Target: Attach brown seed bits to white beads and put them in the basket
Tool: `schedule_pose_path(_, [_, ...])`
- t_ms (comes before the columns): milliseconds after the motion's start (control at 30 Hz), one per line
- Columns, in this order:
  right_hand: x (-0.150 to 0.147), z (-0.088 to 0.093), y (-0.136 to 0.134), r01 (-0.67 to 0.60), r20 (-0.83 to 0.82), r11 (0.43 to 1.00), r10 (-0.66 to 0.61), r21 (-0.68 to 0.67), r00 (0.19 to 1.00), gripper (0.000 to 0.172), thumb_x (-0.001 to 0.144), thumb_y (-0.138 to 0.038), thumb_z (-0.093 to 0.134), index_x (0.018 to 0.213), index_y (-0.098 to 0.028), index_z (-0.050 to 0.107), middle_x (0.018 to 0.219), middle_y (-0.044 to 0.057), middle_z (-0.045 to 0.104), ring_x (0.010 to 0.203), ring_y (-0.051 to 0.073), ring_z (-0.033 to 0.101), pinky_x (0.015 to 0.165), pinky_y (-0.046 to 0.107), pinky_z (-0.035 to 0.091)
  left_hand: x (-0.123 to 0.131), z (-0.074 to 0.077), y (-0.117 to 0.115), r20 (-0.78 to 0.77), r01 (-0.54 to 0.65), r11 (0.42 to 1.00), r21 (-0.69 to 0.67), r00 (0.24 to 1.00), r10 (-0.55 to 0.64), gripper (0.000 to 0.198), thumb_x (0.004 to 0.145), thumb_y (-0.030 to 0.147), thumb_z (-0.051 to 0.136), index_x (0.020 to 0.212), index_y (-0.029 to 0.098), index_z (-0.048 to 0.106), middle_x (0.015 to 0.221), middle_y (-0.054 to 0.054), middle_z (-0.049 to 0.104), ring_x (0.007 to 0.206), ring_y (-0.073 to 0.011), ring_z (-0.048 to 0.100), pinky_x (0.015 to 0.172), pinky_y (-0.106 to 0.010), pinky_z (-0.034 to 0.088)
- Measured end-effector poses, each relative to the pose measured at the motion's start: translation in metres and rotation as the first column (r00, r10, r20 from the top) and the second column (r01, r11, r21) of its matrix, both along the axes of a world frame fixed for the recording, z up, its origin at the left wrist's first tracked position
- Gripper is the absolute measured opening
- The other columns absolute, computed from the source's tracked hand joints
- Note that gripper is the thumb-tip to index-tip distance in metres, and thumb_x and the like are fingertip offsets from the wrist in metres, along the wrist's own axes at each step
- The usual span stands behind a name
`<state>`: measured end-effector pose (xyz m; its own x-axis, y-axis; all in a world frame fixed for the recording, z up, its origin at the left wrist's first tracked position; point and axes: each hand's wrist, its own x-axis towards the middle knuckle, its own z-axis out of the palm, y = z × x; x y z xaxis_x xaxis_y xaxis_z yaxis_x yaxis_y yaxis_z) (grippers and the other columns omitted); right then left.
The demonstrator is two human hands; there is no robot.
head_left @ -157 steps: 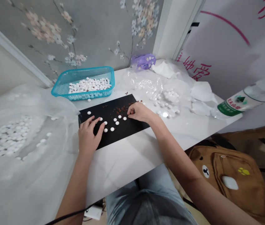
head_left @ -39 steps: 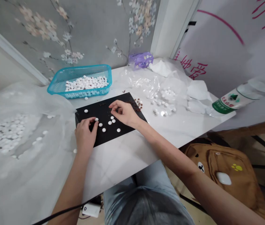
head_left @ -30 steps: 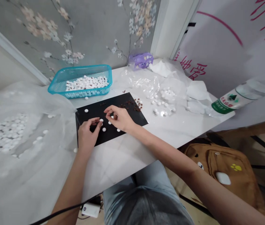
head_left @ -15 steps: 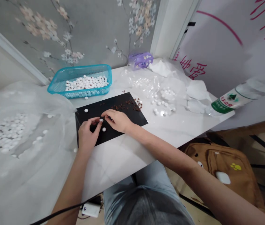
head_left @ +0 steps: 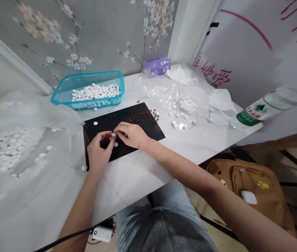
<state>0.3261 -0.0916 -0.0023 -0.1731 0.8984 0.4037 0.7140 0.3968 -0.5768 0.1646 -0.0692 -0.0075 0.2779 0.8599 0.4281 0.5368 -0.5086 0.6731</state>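
Note:
Over the black mat (head_left: 103,120), my left hand (head_left: 99,148) pinches a small white round piece (head_left: 113,134) between thumb and fingers. My right hand (head_left: 131,134) meets it from the right, fingers closed at the piece's edge; whatever they hold is too small to make out. Just below the fingertips lies another white round piece (head_left: 116,144), and a further one sits on the mat's left part. Small brown cross-shaped bits (head_left: 144,114) are scattered on the mat's far right part.
A blue plastic basket (head_left: 87,103) holding many white pieces stands at the back. More white pieces lie on plastic sheeting (head_left: 64,140) at left and by a clear bag (head_left: 161,92) at right. A purple packet (head_left: 157,66) and a tilted water bottle (head_left: 258,111) are farther off.
My right fingertips have closed in against the white piece in my left hand. The view has shifted slightly; the scattered pieces look unmoved.

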Motion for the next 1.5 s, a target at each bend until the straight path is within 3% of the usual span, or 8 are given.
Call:
schedule_pose_path(133, [0.0, 0.0, -0.001, -0.022, -0.009, 0.999, 0.022, 0.038, 1.0, 0.029, 0.092, -0.016, 0.035, 0.112, -0.018, 0.057, 0.108, 0.003, 0.063, 0.094, 0.013, 0.061, 0.074, 0.022, 0.043, 0.002, -0.002, -0.002, 0.123, 0.015, 0.998, -0.057, 0.992, -0.008, 0.023, 0.074, 0.029, 0.065, 0.094, 0.02, 0.06, 0.089, -0.002, 0.067, 0.082, -0.0144, 0.065, 0.079, -0.027, 0.051])
schedule_pose_path(267, [-0.001, 0.002, -0.003, -0.01, -0.014, 1.0, 0.01, 0.001, 1.0, 0.032, 0.092, -0.017, 0.034, 0.122, -0.018, 0.047, 0.102, 0.002, 0.065, 0.09, 0.012, 0.062, 0.071, 0.021, 0.043, 0.003, -0.003, -0.003, 0.247, 0.015, 0.994, -0.108, 0.969, 0.012, 0.029, 0.07, 0.028, 0.069, 0.095, 0.019, 0.058, 0.087, -0.002, 0.067, 0.082, -0.0141, 0.066, 0.08, -0.027, 0.052])
schedule_pose_path(600, [-0.006, 0.004, -0.006, -0.045, -0.051, 0.998, 0.043, -0.037, 0.998, 0.028, 0.092, -0.016, 0.032, 0.118, -0.018, 0.043, 0.105, 0.004, 0.063, 0.088, 0.014, 0.064, 0.07, 0.023, 0.046, 0.006, 0.002, -0.006, 0.439, 0.03, 0.953, -0.3, 0.892, 0.11, 0.033, 0.059, 0.026, 0.077, 0.077, 0.018, 0.051, 0.076, -0.002, 0.067, 0.074, -0.0147, 0.067, 0.071, -0.025, 0.054])
schedule_pose_path(833, [-0.007, 0.005, -0.008, -0.122, -0.129, 0.992, 0.117, -0.039, 0.985, 0.048, 0.083, -0.012, 0.046, 0.129, -0.016, 0.033, 0.116, 0.007, 0.055, 0.084, 0.01, 0.061, 0.073, 0.021, 0.049, 0.006, 0.003, -0.001, 0.545, 0.075, 0.92, -0.384, 0.823, 0.161, 0.035, 0.057, 0.026, 0.078, 0.076, 0.019, 0.05, 0.076, -0.002, 0.068, 0.073, -0.014, 0.067, 0.073, -0.026, 0.054])
schedule_pose_path(1100, [-0.008, 0.009, -0.009, -0.115, -0.131, 0.985, 0.098, -0.128, 0.986, 0.043, 0.089, -0.015, 0.039, 0.131, -0.017, 0.033, 0.115, 0.007, 0.056, 0.083, 0.01, 0.06, 0.075, 0.022, 0.05, 0.005, 0.001, -0.001, 0.565, 0.092, 0.916, -0.391, 0.809, 0.16, 0.034, 0.058, 0.026, 0.078, 0.073, 0.019, 0.048, 0.078, -0.002, 0.07, 0.076, -0.0152, 0.068, 0.075, -0.027, 0.054])
schedule_pose_path(1500, [-0.015, 0.007, -0.01, -0.07, -0.205, 0.99, 0.044, -0.126, 0.978, 0.035, 0.089, -0.014, 0.041, 0.124, -0.017, 0.041, 0.116, 0.008, 0.058, 0.082, 0.01, 0.061, 0.075, 0.022, 0.049, 0.006, -0.002, -0.001, 0.573, 0.084, 0.916, -0.392, 0.801, 0.172, 0.037, 0.06, 0.029, 0.076, 0.067, 0.02, 0.041, 0.08, -0.003, 0.069, 0.082, -0.0172, 0.067, 0.078, -0.03, 0.054])
